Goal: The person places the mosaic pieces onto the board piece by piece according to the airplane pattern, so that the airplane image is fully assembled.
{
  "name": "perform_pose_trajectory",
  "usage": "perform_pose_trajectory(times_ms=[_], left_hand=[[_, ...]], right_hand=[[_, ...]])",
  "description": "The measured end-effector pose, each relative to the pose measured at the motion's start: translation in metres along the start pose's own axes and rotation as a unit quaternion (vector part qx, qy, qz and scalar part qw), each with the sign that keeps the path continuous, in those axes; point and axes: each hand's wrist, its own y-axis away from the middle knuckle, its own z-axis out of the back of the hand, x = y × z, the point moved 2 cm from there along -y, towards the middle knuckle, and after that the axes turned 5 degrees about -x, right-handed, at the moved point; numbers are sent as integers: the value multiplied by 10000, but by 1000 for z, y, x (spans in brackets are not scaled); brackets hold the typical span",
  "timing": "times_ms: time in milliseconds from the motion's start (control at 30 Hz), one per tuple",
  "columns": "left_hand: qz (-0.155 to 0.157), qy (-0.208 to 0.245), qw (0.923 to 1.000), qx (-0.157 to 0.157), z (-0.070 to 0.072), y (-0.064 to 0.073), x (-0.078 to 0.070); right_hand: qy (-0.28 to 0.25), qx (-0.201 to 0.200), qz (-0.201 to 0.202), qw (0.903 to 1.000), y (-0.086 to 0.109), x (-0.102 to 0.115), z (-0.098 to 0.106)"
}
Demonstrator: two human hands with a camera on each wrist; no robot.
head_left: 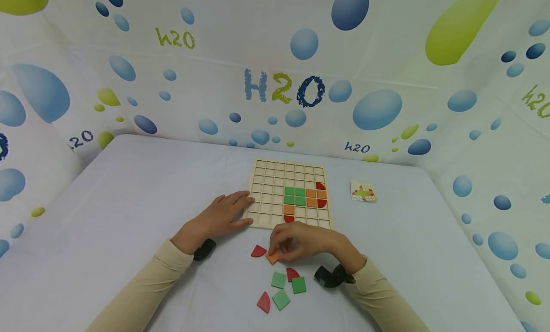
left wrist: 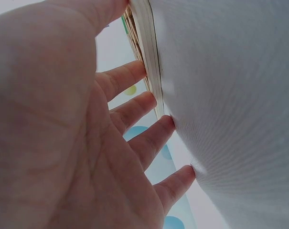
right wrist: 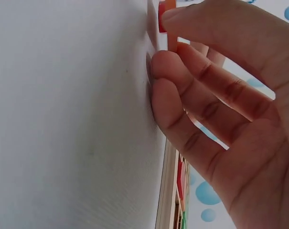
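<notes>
Between the thumb and fingers of my right hand (head_left: 307, 240) is an orange square tile (head_left: 273, 259), pinched close over the table. The right wrist view shows the orange tile (right wrist: 172, 42) at the thumb, with the other fingertips low by the cloth. My left hand (head_left: 216, 217) lies with fingers spread at the left edge of a wooden grid board (head_left: 267, 185); in the left wrist view its fingertips are along the board's side (left wrist: 153, 52). Set in the grid are a block of green squares (head_left: 294, 196), several orange squares (head_left: 316, 198) and red quarter-circles (head_left: 322, 203).
Loose on the white table (head_left: 142, 203), nearer me, are red quarter-circles (head_left: 258, 251) and green squares (head_left: 281, 299). One red piece (head_left: 292, 274) lies beside a green square (head_left: 299, 285). A small pattern card (head_left: 363, 191) lies right of the board.
</notes>
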Motion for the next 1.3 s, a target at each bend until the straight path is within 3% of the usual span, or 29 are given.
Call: perform_pose_trajectory(times_ms=[133,400,567,833,1067,1300], left_hand=[[-8,-23,10000,-18,0,0,0],[57,-78,9999,34,0,2,1],[113,-110,9999,68,-1,2,1],[100,-122,9999,35,0,3,4],[66,24,10000,71,1,1,2],[94,36,9999,131,0,0,1]], right_hand=[[107,-233,150,9996,1,-3,2],[439,-996,-5,9941,2,-9,9],[416,-1224,113,9915,3,-11,13],[394,-1578,-148,9866,7,-18,21],[689,-2097,-329,9748,11,-24,25],[643,-2424,-564,9664,15,-30,27]])
